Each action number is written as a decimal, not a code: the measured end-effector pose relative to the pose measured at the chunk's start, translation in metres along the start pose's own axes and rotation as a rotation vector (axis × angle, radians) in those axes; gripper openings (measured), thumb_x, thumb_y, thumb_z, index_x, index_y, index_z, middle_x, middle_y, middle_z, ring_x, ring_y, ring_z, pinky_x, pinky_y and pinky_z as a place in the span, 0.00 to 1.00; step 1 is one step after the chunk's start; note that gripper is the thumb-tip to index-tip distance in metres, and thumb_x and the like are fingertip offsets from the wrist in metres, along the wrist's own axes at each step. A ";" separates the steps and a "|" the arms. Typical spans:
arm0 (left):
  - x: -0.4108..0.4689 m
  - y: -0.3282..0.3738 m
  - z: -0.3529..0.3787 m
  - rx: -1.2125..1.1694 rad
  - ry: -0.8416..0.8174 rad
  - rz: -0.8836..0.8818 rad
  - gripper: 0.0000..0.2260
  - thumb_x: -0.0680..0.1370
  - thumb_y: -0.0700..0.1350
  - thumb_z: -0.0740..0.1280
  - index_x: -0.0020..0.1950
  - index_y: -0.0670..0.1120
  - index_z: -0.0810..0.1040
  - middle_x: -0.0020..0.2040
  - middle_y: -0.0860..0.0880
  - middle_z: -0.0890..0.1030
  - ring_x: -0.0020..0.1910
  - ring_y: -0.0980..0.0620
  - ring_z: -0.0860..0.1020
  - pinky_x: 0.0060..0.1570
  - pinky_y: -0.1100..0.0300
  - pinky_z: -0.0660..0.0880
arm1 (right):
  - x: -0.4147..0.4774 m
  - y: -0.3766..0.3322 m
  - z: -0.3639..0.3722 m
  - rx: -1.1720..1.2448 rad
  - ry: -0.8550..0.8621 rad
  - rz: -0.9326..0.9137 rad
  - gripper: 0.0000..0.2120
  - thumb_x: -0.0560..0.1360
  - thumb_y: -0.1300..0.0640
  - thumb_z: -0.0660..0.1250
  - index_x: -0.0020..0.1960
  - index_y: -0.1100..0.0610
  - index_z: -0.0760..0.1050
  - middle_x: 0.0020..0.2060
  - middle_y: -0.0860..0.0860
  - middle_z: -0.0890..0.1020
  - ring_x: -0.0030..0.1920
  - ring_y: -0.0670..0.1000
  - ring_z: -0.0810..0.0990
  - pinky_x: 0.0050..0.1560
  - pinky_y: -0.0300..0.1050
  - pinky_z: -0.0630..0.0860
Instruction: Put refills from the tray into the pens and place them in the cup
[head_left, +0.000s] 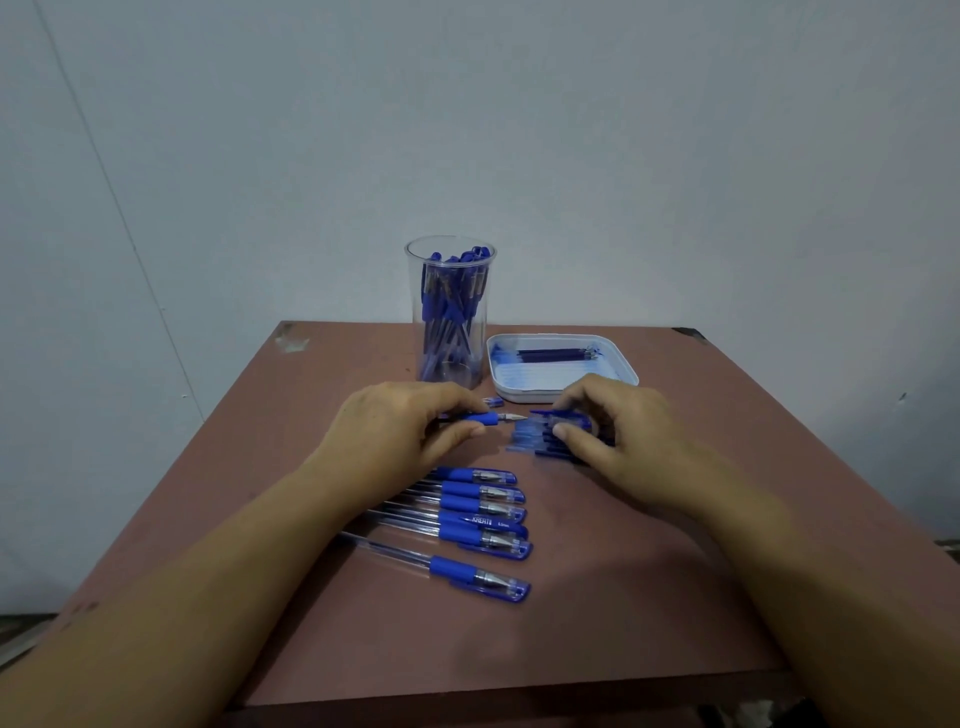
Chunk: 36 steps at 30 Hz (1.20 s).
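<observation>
Head view, nearest first: a row of capped pens (478, 519) lies partly under the left forearm, and a careless drag could roll them toward the table's (519, 675) near edge. Bare tabletop lies to their right. Beyond, the left hand (400, 426) grips an uncapped pen (483, 417), tip toward a cap (558, 414) pinched by the right hand (608, 431) over a pile of caps (535, 441). A skewed push could scatter these. Farther back, the tall cup (449, 312), crowded with pens, may tip if bumped. Beside it, the tray (618, 358) holds a few refills (558, 355).

- Left of the cup (450, 312), the surface (337, 374) lies bare.
- Right of the cup, the tray (524, 393) sits just beside it, barring that side.
- In front of the cup, loose caps (540, 441) and a row of pens (467, 519) crowd the middle.
</observation>
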<state>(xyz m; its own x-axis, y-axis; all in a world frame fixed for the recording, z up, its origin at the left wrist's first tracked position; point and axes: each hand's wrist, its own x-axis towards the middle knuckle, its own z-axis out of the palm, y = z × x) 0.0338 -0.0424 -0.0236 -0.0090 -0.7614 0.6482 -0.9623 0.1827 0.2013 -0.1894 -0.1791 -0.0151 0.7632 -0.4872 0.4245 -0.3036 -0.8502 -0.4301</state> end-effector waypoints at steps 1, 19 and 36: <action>0.000 0.000 0.000 0.001 -0.004 0.006 0.09 0.76 0.55 0.70 0.54 0.56 0.83 0.43 0.59 0.84 0.37 0.66 0.70 0.38 0.76 0.64 | 0.001 0.000 0.001 -0.015 0.011 -0.016 0.05 0.76 0.52 0.69 0.49 0.43 0.74 0.37 0.44 0.78 0.37 0.46 0.74 0.37 0.38 0.71; -0.003 0.008 0.009 -0.176 0.023 0.010 0.14 0.76 0.59 0.65 0.55 0.55 0.84 0.43 0.58 0.85 0.39 0.68 0.74 0.40 0.78 0.66 | 0.004 -0.013 0.022 0.210 0.121 -0.122 0.08 0.72 0.45 0.70 0.50 0.37 0.78 0.40 0.42 0.83 0.39 0.47 0.81 0.40 0.50 0.78; 0.010 0.008 -0.003 -0.183 0.128 -0.059 0.20 0.75 0.56 0.71 0.64 0.49 0.78 0.56 0.55 0.80 0.52 0.61 0.76 0.53 0.70 0.71 | 0.025 -0.032 0.001 0.775 0.200 0.187 0.07 0.75 0.66 0.69 0.49 0.55 0.77 0.35 0.46 0.84 0.37 0.41 0.82 0.42 0.33 0.77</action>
<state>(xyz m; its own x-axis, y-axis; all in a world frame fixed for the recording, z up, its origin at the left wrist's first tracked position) 0.0272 -0.0464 -0.0133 0.0916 -0.6911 0.7169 -0.8948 0.2589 0.3638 -0.1602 -0.1636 0.0081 0.6006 -0.6960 0.3936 0.1206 -0.4078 -0.9051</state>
